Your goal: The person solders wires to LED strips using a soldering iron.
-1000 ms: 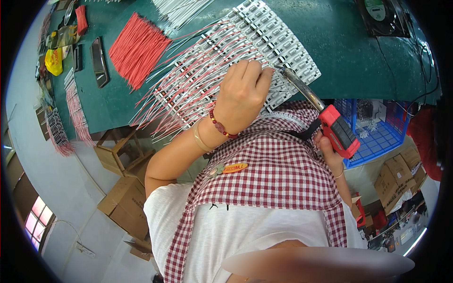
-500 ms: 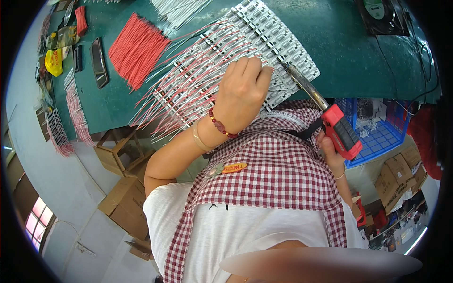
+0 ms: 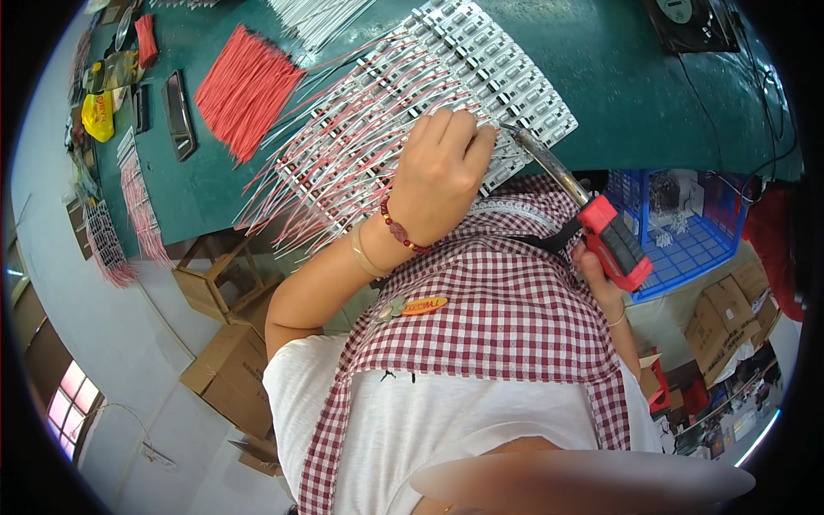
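A panel of small white circuit boards (image 3: pixel 506 69) lies tilted on the green table, with many red and white wires (image 3: pixel 343 146) fanned across its left part. My left hand (image 3: pixel 442 167) rests over the panel, fingers curled in a pinch; a short reddish wire end shows at the fingertips, the rest hidden by the hand. My right hand (image 3: pixel 598 279) is closed around the red and black handle of a soldering iron (image 3: pixel 611 240). The iron's metal tip touches or hovers just above the boards, right beside my left fingertips; I cannot tell which.
Bundles of red wires (image 3: pixel 245 94) and white wires (image 3: pixel 322 17) lie beyond the panel. A phone (image 3: pixel 178 116) and a yellow packet (image 3: pixel 98 116) are at the left. A blue plastic basket (image 3: pixel 687 257) stands below the table edge at right; a black device (image 3: pixel 691 26) with cables sits far right.
The soldering iron has shifted slightly left, its tip coming closer to my left fingertips. My left hand has barely moved. The whole view has shifted a little.
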A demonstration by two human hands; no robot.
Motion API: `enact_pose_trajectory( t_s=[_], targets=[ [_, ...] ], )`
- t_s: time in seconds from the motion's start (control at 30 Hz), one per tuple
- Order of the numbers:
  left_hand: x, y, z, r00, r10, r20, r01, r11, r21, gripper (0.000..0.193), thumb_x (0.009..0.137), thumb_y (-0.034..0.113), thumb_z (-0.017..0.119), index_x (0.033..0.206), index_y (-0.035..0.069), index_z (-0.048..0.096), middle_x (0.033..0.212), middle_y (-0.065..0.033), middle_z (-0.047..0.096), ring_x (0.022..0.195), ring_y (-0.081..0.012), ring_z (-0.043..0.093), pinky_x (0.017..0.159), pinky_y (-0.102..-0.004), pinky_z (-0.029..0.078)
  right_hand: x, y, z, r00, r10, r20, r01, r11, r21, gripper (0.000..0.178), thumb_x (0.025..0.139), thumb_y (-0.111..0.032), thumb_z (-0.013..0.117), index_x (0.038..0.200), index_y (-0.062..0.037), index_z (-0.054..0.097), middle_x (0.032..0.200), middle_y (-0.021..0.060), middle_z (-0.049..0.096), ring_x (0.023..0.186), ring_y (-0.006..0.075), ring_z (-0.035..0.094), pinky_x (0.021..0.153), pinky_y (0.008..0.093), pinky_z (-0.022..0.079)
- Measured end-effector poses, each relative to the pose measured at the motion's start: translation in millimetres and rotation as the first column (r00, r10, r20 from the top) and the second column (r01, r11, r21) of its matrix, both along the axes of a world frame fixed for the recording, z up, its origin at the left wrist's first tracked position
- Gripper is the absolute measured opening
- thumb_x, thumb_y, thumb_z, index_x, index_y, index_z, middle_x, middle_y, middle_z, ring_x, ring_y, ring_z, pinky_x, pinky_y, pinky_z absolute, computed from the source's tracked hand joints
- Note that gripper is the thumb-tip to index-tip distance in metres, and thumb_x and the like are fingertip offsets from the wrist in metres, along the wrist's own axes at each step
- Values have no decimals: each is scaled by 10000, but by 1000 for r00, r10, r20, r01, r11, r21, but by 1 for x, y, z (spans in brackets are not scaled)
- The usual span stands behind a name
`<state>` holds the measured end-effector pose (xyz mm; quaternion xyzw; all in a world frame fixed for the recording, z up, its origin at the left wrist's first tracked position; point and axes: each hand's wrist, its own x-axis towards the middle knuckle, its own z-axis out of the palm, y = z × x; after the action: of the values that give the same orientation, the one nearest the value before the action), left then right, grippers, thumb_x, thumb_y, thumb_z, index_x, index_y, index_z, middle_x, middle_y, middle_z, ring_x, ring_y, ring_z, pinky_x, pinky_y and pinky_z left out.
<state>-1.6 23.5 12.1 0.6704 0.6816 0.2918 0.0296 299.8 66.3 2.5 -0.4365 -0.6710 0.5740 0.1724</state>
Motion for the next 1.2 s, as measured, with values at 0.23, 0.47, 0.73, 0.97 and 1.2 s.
enact_pose_trajectory(
  t_s=[0.23,0.47,0.73,0.97,1.2],
  targets=[
    [3,1,1,1000,-16,-18,15,999,-46,169,719,45,577,867,-17,629,781,-86,465,761,-232,502,680,-346,422,0,-2,-6,999,15,-52,-11,997,81,199,775,-84,709,932,32,672,833,122,652,695,226,628,637,296,494],
    [4,3,1,999,-1,-39,-1,998,-62,136,712,47,584,832,-5,621,777,-83,473,759,-233,507,686,-347,427,-3,-2,2,996,-40,-77,39,999,-16,197,782,-89,709,929,38,675,836,120,657,720,208,635,656,301,500],
    [2,3,7,998,36,-60,-38,999,-35,150,735,18,650,884,37,659,747,-68,486,706,-232,510,639,-358,411,6,-15,-5,963,-227,-143,217,973,-79,213,799,-140,734,923,22,673,824,115,656,703,214,639,632,311,499],
    [10,-1,1,999,-12,35,13,1000,-22,182,709,36,592,887,8,621,777,-86,463,747,-242,508,648,-348,419,17,-11,-7,999,-33,-22,34,997,69,225,821,-164,715,944,19,671,829,125,651,686,240,637,623,314,497],
    [12,0,-2,998,5,65,-5,1000,-1,162,700,20,599,857,7,633,768,-89,463,734,-249,510,652,-366,436,13,-12,-10,1000,-23,-15,24,998,65,223,802,-164,716,932,12,675,819,130,641,680,262,631,610,320,491]
  ],
)
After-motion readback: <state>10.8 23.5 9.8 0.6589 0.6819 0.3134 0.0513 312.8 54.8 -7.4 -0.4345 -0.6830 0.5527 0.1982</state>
